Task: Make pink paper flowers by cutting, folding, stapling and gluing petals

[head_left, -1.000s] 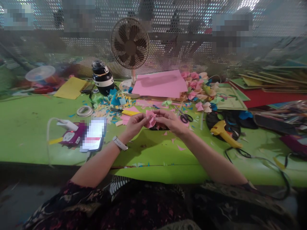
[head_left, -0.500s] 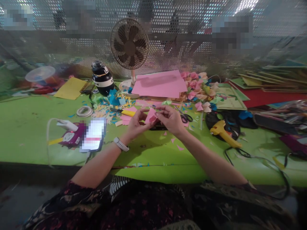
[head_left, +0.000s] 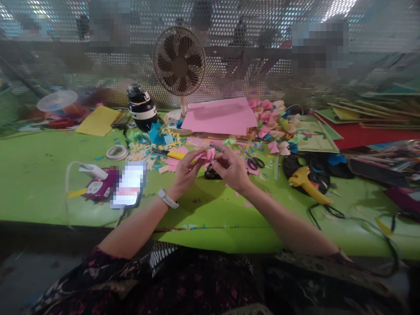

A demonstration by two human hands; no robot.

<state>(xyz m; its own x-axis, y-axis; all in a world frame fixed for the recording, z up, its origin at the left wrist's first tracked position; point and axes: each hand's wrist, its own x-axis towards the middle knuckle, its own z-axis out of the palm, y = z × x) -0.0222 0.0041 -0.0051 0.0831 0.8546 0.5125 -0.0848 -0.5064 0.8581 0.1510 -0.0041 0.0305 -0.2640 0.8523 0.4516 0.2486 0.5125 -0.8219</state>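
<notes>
A small folded pink paper piece (head_left: 210,154), shaped like a flower, is held up between both hands above the green table. My left hand (head_left: 189,171), with a white band at its wrist, pinches it from the left. My right hand (head_left: 232,169) has its fingers closed on the right side of the same paper. Below the hands lies a black object (head_left: 211,174), partly covered by them. Black-handled scissors (head_left: 255,163) rest just right of my right hand. A yellow cutter (head_left: 176,155) lies beyond my left hand on pink paper scraps.
Behind the hands are pink sheets (head_left: 219,116), a heap of paper flowers (head_left: 271,120) and a fan (head_left: 179,65). A yellow glue gun (head_left: 310,184) with its cable lies right. To the left are a lit phone (head_left: 129,183), a tape roll (head_left: 117,152) and a black jar (head_left: 142,107).
The pink paper has turned from a flat-looking triangle into a rounder, petal-like shape in the fingers. Both hands stay in nearly the same place; the view has shifted slightly.
</notes>
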